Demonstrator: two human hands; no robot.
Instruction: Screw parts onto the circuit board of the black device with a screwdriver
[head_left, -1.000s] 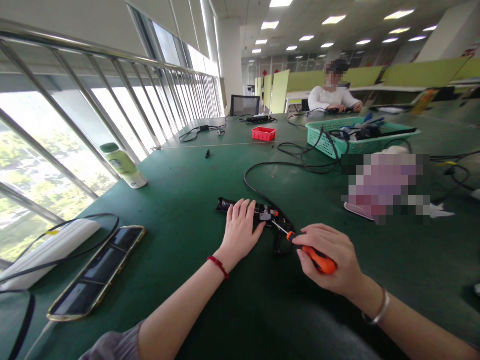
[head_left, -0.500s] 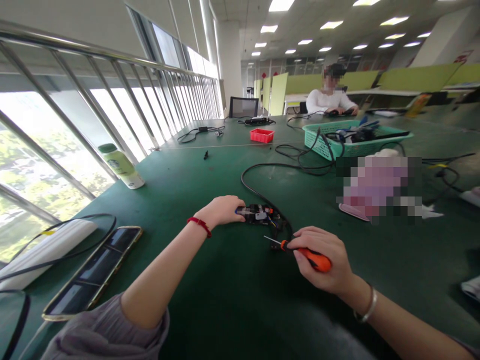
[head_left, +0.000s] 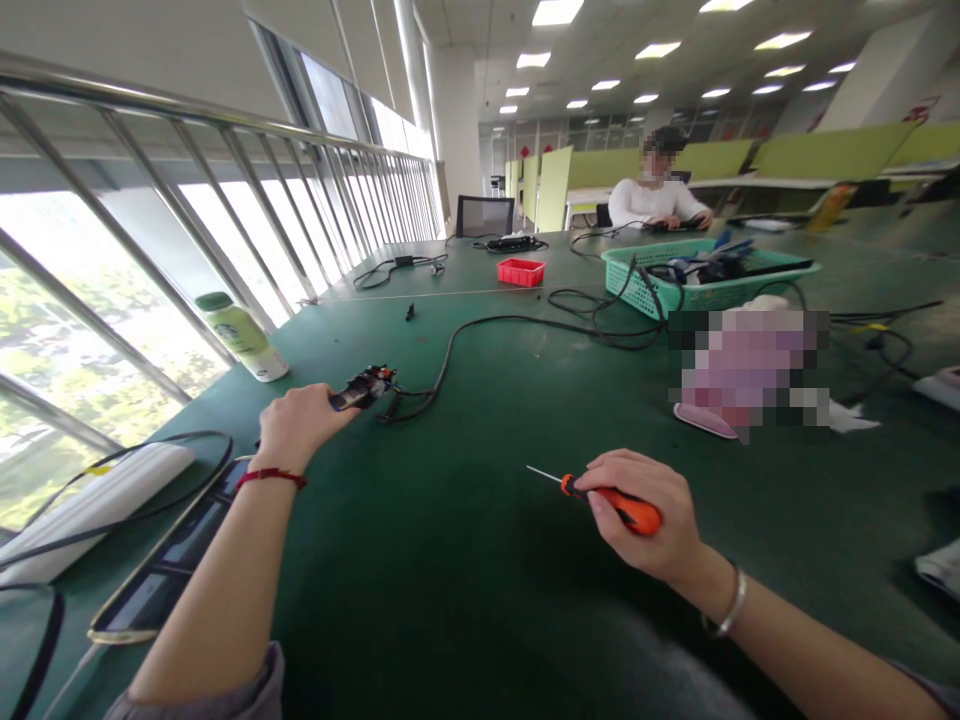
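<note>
My left hand (head_left: 300, 425) is closed on one end of a small black electronic device (head_left: 366, 387), whose inner parts and a bit of orange show at its far end. A black cable (head_left: 444, 372) runs from the device across the table. In my right hand (head_left: 645, 510) is a screwdriver (head_left: 628, 508) with an orange and black handle; its thin metal shaft points left over the green tabletop. The screwdriver tip touches nothing that I can see. My left forearm partly covers a phone (head_left: 180, 555) lying on the table.
A green-capped bottle (head_left: 244, 338) and a white power strip (head_left: 112, 510) lie to the left, near a metal railing (head_left: 225, 120). Farther off are a red tray (head_left: 521, 272) and a teal basket (head_left: 637, 282) of tools and cables. A person (head_left: 656, 195) in white sits across the table.
My left hand has carried the black device to the left, away from the screwdriver, and its cable has been dragged along. My right hand has stayed nearly still with the screwdriver.
</note>
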